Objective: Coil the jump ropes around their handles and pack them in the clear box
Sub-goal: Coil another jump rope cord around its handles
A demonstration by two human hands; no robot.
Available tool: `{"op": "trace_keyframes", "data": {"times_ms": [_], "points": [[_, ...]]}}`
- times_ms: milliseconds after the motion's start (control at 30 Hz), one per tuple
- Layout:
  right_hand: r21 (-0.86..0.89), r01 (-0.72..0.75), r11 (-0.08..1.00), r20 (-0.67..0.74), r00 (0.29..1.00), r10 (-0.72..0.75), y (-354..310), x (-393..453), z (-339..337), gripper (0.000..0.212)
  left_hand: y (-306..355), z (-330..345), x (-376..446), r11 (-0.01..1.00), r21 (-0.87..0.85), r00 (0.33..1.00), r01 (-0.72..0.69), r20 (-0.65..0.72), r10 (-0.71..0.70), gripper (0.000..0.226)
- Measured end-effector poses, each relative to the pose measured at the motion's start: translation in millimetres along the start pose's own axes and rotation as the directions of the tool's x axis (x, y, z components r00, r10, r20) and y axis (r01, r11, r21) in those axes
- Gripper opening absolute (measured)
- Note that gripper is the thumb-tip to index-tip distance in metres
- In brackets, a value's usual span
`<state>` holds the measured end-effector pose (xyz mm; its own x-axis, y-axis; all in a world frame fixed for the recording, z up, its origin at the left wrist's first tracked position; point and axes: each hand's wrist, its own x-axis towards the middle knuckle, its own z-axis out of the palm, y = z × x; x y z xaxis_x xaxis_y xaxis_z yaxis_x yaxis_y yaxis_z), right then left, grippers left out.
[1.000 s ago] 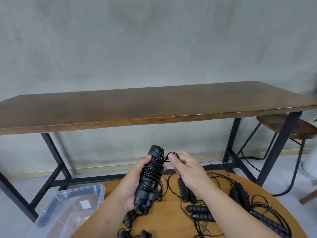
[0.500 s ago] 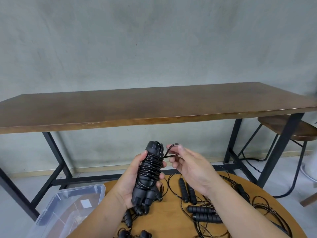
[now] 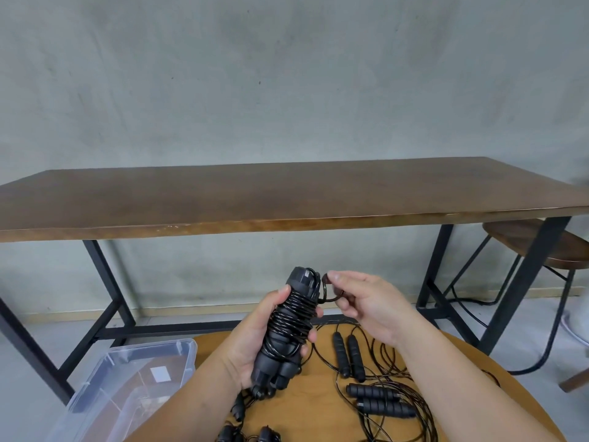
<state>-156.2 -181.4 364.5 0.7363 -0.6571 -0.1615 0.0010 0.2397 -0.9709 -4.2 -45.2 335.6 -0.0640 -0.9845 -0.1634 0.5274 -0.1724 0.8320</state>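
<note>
Right hand: thumb and forefinger pinch the last small loop of cord just beside the top of the bundle, other fingers loosely curled under. Likely reason: keeps the free end taut and controlled so it can be tucked or hooked near the handle caps without the wraps springing loose. Whether the loop is already around a cap: cannot tell.

Left hand: fingers and thumb wrapped round the coiled jump rope bundle, thumb pressing on the upper wraps, fingertips showing on the far side. It holds 2 handles side by side, roughly upright, tilted slightly right, with black cord wound tight around the middle. This grip clamps the turns in place and presents the top end to the right hand. Bundle is held in the air above the round wooden table.

Task status, judged: this rope is at the end-securing step, not yet packed.

Clear box sits at lower left, just beside the table edge, lid off, on the left-hand side for a short drop. It seems to hold no ropes, though only part of it shows.

Uncoiled jump ropes lie tangled on the table to the right, at least 2 handle pairs visible, more handles at the bottom edge. Snag risk when pulling the next one.

Behind: long wooden bench table, stool at right.
</note>
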Motion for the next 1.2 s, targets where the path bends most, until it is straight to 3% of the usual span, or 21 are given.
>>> {"op": "trace_keyframes", "data": {"times_ms": [100, 300, 467, 700, 767, 900, 1100, 1200], "points": [[-0.128, 0.039, 0.991, -0.063, 0.997, -0.047, -2, -3, 3, 0.021, -1, 3, 0, 1.000, -0.010, 1.000, -0.024, -0.010, 0.024, 0.067], [-0.155, 0.201, 0.967, -0.292, 0.926, -0.239, 0, -5, 13, 0.012, 1, 12, 2, 0.998, 0.015, 0.998, -0.058, -0.034, 0.059, 0.062], [-0.373, 0.213, 0.903, -0.281, 0.902, -0.329, -3, -11, 10, 0.002, 0, 9, 5, 0.996, 0.031, 0.994, -0.086, -0.058, 0.087, 0.063], [-0.610, 0.267, 0.746, -0.150, 0.886, -0.439, 1, -19, 8, 0.005, -1, 2, 5, 0.992, 0.105, 0.994, -0.076, -0.075, 0.084, 0.065], [-0.607, 0.287, 0.742, -0.139, 0.880, -0.454, 5, -19, 11, 0.005, -2, -1, 4, 0.985, 0.166, 0.991, -0.049, -0.113, 0.068, 0.065], [-0.437, 0.308, 0.845, -0.197, 0.884, -0.424, 14, -22, 17, 0.012, -2, -2, 2, 0.967, 0.255, 0.980, -0.018, -0.189, 0.068, 0.066], [-0.447, 0.282, 0.849, -0.197, 0.895, -0.401, 14, -21, 25, 0.021, -1, -1, 1, 0.977, 0.211, 0.968, -0.019, -0.242, 0.071, 0.072], [-0.352, 0.257, 0.900, -0.283, 0.887, -0.364, 10, -20, 25, 0.013, -3, 1, 0, 0.981, 0.194, 0.969, -0.017, -0.238, 0.064, 0.076]]}}
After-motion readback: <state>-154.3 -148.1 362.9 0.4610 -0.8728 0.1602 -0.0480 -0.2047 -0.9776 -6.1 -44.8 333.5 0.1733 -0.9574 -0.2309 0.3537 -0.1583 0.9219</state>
